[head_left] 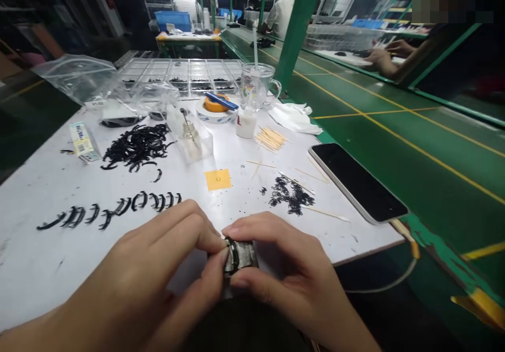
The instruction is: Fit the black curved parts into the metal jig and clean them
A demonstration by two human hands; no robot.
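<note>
At the table's front edge, a small grey metal block [245, 254] with a curved black strip [235, 254] across it sits between my two hands. My left hand [173, 252] pinches at the block's left side, thumb and forefinger pressed close by the black strip; whether it grips the strip or the block is hard to see. My right hand [284, 262] holds the block between thumb and fingers from the right. Beyond my left hand lies a row of curved black pieces [114, 210]. A yellow square [218, 179] with a small dot lies ahead of the hands.
A pile of curved black pieces [138, 146], a clear box [195, 144], tape rolls [216, 109], a glass mug [256, 89], toothpicks [270, 138], small black rings [292, 194] and a phone [357, 181] lie around. A compartment tray [181, 70] stands behind. Other people sit farther off.
</note>
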